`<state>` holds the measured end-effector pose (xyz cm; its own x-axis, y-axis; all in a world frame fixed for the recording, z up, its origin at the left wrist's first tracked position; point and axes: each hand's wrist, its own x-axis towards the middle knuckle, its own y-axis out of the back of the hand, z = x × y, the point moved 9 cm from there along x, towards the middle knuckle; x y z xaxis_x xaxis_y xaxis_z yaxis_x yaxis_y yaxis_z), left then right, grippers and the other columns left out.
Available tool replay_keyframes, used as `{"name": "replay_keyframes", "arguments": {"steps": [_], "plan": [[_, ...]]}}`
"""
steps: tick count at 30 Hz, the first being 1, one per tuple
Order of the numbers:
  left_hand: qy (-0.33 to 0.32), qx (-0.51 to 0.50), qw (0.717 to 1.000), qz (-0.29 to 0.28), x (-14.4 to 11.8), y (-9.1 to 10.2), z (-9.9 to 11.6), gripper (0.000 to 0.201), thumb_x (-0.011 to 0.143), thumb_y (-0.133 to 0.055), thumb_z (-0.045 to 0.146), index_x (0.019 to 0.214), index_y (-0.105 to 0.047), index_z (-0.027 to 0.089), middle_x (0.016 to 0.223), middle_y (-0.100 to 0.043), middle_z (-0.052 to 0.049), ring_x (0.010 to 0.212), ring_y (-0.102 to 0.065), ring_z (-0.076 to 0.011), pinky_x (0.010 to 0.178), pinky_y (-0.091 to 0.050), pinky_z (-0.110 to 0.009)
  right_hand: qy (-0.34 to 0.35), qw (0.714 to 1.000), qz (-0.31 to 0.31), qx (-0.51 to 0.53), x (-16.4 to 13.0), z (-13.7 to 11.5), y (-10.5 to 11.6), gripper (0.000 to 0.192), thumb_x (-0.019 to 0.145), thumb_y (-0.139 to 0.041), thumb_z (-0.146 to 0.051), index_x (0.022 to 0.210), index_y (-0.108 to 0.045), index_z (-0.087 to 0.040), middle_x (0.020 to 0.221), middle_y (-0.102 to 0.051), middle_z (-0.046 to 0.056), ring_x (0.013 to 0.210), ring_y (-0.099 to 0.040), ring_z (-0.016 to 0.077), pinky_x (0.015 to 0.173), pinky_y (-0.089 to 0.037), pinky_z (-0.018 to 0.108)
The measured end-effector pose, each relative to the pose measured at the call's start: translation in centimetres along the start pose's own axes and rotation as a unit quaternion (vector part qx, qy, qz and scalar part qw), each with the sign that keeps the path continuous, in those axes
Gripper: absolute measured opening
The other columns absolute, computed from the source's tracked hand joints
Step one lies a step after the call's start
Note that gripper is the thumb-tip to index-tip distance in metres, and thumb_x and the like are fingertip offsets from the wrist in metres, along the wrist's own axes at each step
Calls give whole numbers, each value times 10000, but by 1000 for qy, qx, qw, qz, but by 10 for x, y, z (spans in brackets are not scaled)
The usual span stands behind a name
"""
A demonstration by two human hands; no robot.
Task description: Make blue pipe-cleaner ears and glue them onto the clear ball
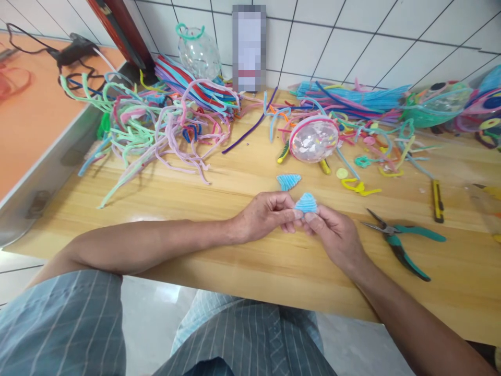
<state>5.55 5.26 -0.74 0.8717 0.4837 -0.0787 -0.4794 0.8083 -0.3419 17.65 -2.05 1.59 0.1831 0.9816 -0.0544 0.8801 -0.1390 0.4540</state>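
Note:
Between my two hands is a small blue triangle of pipe cleaner (pixel 306 202), its rows packed side by side and its tip pointing away from me. My left hand (pixel 270 211) pinches its left lower corner. On the right, my right hand (pixel 332 230) grips the other corner, thumb on top. Some fingertips are hidden under the piece. Just beyond my left hand, a second blue pipe-cleaner triangle (pixel 288 181) lies flat on the wooden table (pixel 235 266).
Green-handled pliers (pixel 395 235) lie open to the right, near a yellow cutter knife (pixel 437 201). A clear plastic ball (pixel 314 140) with a pink rim sits ahead. Loose pipe cleaners (pixel 168 125) heap at the left, with bundles (pixel 352 99) along the tiled wall.

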Motion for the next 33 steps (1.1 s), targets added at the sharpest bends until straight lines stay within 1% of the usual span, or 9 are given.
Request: {"name": "replay_keyframes", "arguments": {"steps": [5, 9, 11, 14, 17, 21, 24, 27, 33], "plan": [[-17, 29, 999, 2, -6, -6, 2, 535, 897, -824, 652, 879, -648, 148, 859, -761, -49, 714, -690, -116, 697, -583, -261, -3, 1000, -22, -3, -2, 2, -2, 367, 1007, -608, -526, 790, -653, -233, 715, -661, 5, 677, -604, 177, 657, -456, 311], [-58, 176, 983, -1, -11, -5, 18, 372, 1034, -694, 522, 986, -697, 154, 872, -741, -29, 741, -654, -122, 713, -548, -259, -6, 1000, -13, -1, -1, 1, 8, 292, 985, -652, -509, 874, -688, -241, 770, -673, -1, 724, -597, 183, 700, -467, 315], [-104, 296, 949, 29, -8, 6, 32, 324, 1082, -621, 468, 1071, -732, 163, 920, -752, -39, 792, -667, -142, 773, -556, -284, -19, 1000, 12, 4, 1, 5, 19, 283, 972, -675, -499, 840, -670, -249, 738, -645, -8, 705, -569, 181, 683, -448, 316], [-203, 462, 857, 106, 0, 27, 55, 287, 1106, -551, 372, 1151, -751, 172, 1074, -759, -106, 1031, -714, -215, 967, -578, -361, -34, 998, 45, 8, 5, 13, 33, 299, 966, -684, -498, 797, -645, -255, 717, -628, -8, 689, -551, 183, 663, -430, 321], [-224, 570, 784, 105, 12, 37, 50, 290, 1052, -607, 278, 1293, -726, 169, 1286, -724, -174, 1193, -699, -272, 1057, -573, -435, -38, 997, 62, 16, 9, 18, 39, 314, 959, -693, -526, 802, -655, -256, 702, -626, -10, 682, -559, 185, 663, -441, 324], [-240, 623, 738, 104, 12, 31, 44, 416, 1018, -698, 375, 1389, -674, 189, 1416, -681, -191, 1265, -681, -315, 1104, -558, -508, -47, 996, 51, 63, 12, 17, 36, 364, 940, -719, -578, 794, -654, -251, 674, -628, -12, 653, -566, 173, 651, -473, 313], [-302, 595, 738, 105, -4, 11, 55, 482, 1033, -693, 465, 1401, -614, 164, 1333, -711, -194, 1236, -701, -295, 1035, -593, -448, -55, 992, 36, 104, 13, 16, 30, 409, 924, -729, -620, 783, -655, -244, 674, -653, -3, 644, -577, 164, 640, -487, 303], [-333, 582, 741, 45, -15, -14, 54, 370, 1053, -678, 459, 1291, -621, 181, 1213, -764, -161, 1131, -751, -261, 966, -604, -389, -67, 988, 23, 141, 13, 17, 20, 446, 907, -738, -656, 779, -675, -234, 686, -680, 10, 646, -598, 165, 635, -492, 302], [-231, 491, 839, 31, -5, -8, 44, 244, 1090, -594, 423, 1053, -681, 198, 893, -736, -46, 771, -681, -152, 778, -572, -273, -68, 977, -37, 199, 12, 22, 2, 520, 872, -761, -725, 813, -734, -209, 704, -708, 32, 635, -611, 168, 626, -485, 313]]}}
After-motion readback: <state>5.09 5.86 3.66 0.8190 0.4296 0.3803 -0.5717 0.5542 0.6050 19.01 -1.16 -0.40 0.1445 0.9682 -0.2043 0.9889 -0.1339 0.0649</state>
